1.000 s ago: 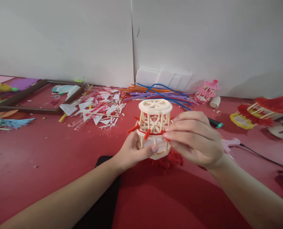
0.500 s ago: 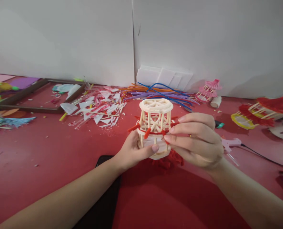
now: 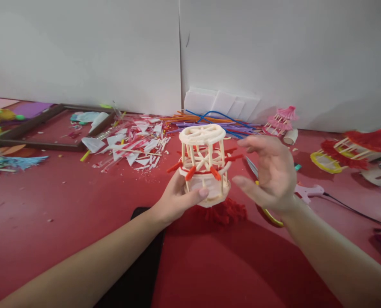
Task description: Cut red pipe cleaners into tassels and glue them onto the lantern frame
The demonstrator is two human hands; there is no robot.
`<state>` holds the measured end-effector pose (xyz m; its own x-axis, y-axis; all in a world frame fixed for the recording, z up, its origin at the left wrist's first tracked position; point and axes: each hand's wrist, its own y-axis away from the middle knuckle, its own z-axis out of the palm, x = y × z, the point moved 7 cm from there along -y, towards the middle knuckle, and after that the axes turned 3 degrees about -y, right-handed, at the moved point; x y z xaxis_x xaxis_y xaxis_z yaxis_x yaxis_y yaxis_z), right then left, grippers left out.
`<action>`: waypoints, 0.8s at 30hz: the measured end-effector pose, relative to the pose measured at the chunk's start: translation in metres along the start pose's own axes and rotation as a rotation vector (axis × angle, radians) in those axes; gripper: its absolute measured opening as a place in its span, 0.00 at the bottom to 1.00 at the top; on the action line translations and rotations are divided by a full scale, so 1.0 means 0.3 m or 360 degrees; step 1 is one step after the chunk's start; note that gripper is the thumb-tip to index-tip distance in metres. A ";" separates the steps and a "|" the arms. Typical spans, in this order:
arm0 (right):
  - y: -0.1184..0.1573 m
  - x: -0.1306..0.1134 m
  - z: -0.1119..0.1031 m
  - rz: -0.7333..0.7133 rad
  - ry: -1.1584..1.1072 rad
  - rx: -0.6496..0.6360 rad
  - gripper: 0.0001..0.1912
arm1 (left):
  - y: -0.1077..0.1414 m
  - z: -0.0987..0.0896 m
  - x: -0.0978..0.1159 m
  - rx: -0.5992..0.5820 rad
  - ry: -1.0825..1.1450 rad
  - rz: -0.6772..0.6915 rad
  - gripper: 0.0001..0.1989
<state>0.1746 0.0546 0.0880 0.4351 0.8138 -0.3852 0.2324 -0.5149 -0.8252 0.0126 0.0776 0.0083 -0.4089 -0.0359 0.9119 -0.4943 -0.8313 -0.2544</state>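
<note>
My left hand (image 3: 179, 196) grips the lower tier of a small cream tower model (image 3: 201, 134), thumb across its front and the other fingers hidden behind. Round rings joined by thin posts make up the model, and short red fuzzy pieces (image 3: 215, 173) stick out around its middle ring. Just right of it, my right hand (image 3: 269, 175) is raised with thumb and fingers apart, touching nothing. Below the model a pile of red fuzzy pieces (image 3: 230, 212) lies on the red table (image 3: 97, 222). Scissors with a yellow handle (image 3: 274, 219) lie partly hidden behind my right hand.
A pink glue gun (image 3: 309, 191) with a cord rests at right. Red-and-yellow (image 3: 347, 149) and pink (image 3: 282, 121) tower models stand behind. Coloured fuzzy stems (image 3: 216, 124), scraps (image 3: 132, 145) and a dark frame (image 3: 43, 145) lie along the back. A black flat object (image 3: 135, 265) lies under my left arm.
My right hand has let go of a red piece on the middle ring and opened away to the right. The model has shifted slightly left and up, and turned a little.
</note>
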 end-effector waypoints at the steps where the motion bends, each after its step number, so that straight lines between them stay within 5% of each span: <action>1: 0.000 0.022 -0.001 0.0071 -0.0077 0.0001 0.28 | -0.005 -0.013 -0.004 0.0063 -0.0024 -0.0019 0.26; 7: 0.019 0.090 0.016 0.0234 -0.0207 0.0059 0.09 | -0.057 -0.048 0.034 0.0051 -0.0177 -0.0028 0.24; 11: 0.058 0.109 0.028 0.0351 -0.0290 0.0127 0.17 | -0.087 -0.101 0.053 0.0062 -0.0355 -0.0017 0.23; 16: 0.073 0.087 0.048 0.0242 0.0151 0.0029 0.07 | -0.128 -0.125 0.010 -0.0203 -0.0510 -0.0137 0.20; 24: 0.120 0.099 0.085 0.0029 0.0501 -0.0120 0.04 | -0.188 -0.206 -0.072 -0.0106 -0.0665 -0.0154 0.41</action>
<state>0.1736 0.0671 0.0363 0.6850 0.6867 -0.2433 0.2805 -0.5568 -0.7818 0.0019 0.1594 -0.0170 -0.0196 -0.1923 0.9811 -0.5691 -0.8047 -0.1691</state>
